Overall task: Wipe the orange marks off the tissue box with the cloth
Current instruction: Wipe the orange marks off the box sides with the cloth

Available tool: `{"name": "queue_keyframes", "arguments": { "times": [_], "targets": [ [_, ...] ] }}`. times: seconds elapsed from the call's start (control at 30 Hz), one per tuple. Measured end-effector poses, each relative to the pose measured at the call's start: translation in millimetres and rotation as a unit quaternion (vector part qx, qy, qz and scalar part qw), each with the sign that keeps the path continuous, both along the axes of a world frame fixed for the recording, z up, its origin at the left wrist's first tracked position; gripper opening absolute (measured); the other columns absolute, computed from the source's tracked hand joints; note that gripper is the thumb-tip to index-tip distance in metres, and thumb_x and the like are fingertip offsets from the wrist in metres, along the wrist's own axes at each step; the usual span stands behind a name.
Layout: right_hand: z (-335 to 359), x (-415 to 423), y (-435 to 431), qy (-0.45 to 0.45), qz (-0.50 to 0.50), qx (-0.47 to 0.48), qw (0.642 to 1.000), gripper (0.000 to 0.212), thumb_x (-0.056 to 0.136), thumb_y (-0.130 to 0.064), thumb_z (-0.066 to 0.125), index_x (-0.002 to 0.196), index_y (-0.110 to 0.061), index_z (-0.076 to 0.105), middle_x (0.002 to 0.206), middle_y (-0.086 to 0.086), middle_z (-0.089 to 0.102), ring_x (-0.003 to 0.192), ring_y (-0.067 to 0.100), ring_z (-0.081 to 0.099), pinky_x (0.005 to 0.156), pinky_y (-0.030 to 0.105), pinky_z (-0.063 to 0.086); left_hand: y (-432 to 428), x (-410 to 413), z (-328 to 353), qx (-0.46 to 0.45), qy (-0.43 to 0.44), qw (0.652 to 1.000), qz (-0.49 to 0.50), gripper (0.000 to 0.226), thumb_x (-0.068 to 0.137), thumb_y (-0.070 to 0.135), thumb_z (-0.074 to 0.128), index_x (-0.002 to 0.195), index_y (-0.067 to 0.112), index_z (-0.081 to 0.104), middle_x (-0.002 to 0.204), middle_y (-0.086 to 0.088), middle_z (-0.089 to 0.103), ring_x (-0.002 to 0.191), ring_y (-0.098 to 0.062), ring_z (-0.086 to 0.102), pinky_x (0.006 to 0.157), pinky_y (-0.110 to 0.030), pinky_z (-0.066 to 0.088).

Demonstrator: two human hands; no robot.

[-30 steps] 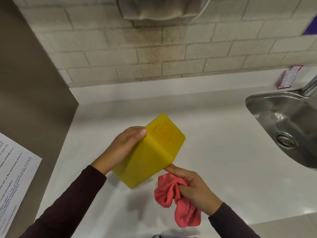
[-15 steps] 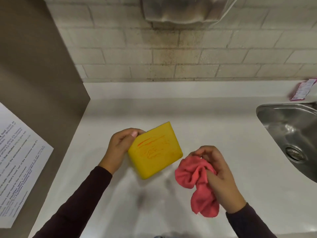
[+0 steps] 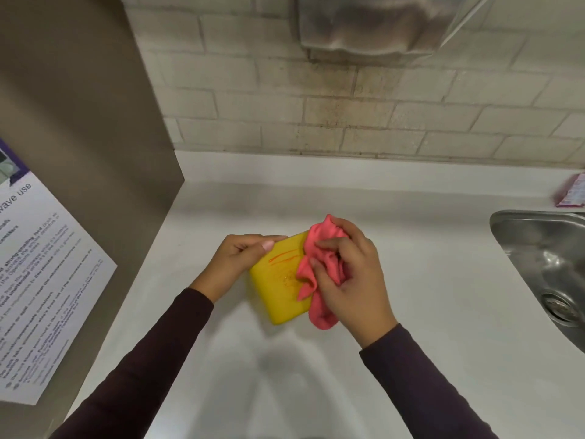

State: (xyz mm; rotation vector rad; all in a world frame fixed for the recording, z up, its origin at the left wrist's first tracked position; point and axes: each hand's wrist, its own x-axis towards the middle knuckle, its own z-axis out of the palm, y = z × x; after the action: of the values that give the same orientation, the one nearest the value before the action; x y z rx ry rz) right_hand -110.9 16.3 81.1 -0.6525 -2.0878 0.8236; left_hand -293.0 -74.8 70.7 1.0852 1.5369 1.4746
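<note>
At the far left a printed notice [image 3: 41,280] is stuck on a tall grey-brown panel [image 3: 79,122] that borders the white worktop [image 3: 443,312]. The left hand [image 3: 237,261], in a dark sleeve [image 3: 133,369], grips the left edge of the yellow tissue box [image 3: 278,293] near the middle of the worktop, thumb on the upper face and fingers curled round the far side. Whether the box rests on the surface or is held just above it cannot be told. Orange marks [image 3: 283,257] show on that face (a long streak and fainter scribbles nearer the middle). The right hand [image 3: 351,277] has its fingers closed round a bunched pink cloth [image 3: 319,270], pressed against the right part of the box's face and covering it. Farther right lies a steel sink [image 3: 544,270], and a small pink packet [image 3: 573,194] sits on the ledge behind it.
</note>
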Motion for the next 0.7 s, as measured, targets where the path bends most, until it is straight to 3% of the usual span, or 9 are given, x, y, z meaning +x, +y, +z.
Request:
{"name": "queue_keyframes", "arguments": {
  "times": [0.1, 0.2, 0.3, 0.5, 0.7],
  "targets": [
    [1, -4, 7, -0.034, 0.021, 0.014, 0.999, 0.044, 0.075, 0.003, 0.060, 0.117, -0.011, 0.061, 0.131, 0.006, 0.056, 0.111, 0.029, 0.054, 0.095, 0.035, 0.044, 2, -5, 3, 0.002, -0.008, 1.000, -0.007, 0.027, 0.084, 0.026, 0.052, 0.090, 0.035, 0.077, 0.090, 0.014, 0.076, 0.088, -0.001, 0.069, 0.075, -0.012, 0.050],
    [0, 5, 5, -0.079, 0.058, 0.080, 0.992, 0.041, 0.083, -0.010, 0.051, 0.123, -0.009, 0.059, 0.134, 0.005, 0.055, 0.098, 0.026, 0.053, 0.093, 0.019, 0.037, 4, -9, 1, -0.001, -0.021, 1.000, -0.002, 0.027, 0.084, 0.028, 0.052, 0.089, 0.037, 0.077, 0.088, 0.013, 0.077, 0.086, -0.001, 0.069, 0.075, -0.013, 0.051],
    [-5, 21, 5, -0.122, 0.093, 0.120, 0.981, 0.040, 0.087, -0.020, 0.048, 0.125, -0.013, 0.059, 0.139, 0.000, 0.050, 0.099, 0.026, 0.052, 0.094, 0.012, 0.030, 5, -13, 1, -0.003, -0.033, 0.999, -0.003, 0.024, 0.081, 0.031, 0.055, 0.088, 0.037, 0.077, 0.085, 0.012, 0.077, 0.083, -0.001, 0.069, 0.074, -0.012, 0.051],
    [-2, 3, 1, -0.077, 0.021, 0.096, 0.992, 0.037, 0.084, -0.010, 0.057, 0.120, -0.010, 0.062, 0.134, -0.004, 0.050, 0.092, 0.020, 0.045, 0.091, 0.006, 0.029, 4, -11, -2, 0.015, -0.043, 0.999, -0.027, 0.027, 0.074, 0.041, 0.060, 0.092, 0.031, 0.077, 0.091, 0.008, 0.077, 0.087, -0.006, 0.069, 0.076, -0.015, 0.051],
    [3, -3, -3, -0.107, 0.086, 0.171, 0.976, 0.038, 0.090, -0.024, 0.046, 0.125, -0.015, 0.059, 0.138, -0.002, 0.049, 0.098, 0.020, 0.048, 0.088, 0.026, 0.039, 6, -13, -1, 0.002, -0.049, 0.999, -0.016, 0.026, 0.082, 0.025, 0.053, 0.089, 0.026, 0.078, 0.088, 0.006, 0.077, 0.084, -0.008, 0.069, 0.076, -0.018, 0.053]
  ]
}}
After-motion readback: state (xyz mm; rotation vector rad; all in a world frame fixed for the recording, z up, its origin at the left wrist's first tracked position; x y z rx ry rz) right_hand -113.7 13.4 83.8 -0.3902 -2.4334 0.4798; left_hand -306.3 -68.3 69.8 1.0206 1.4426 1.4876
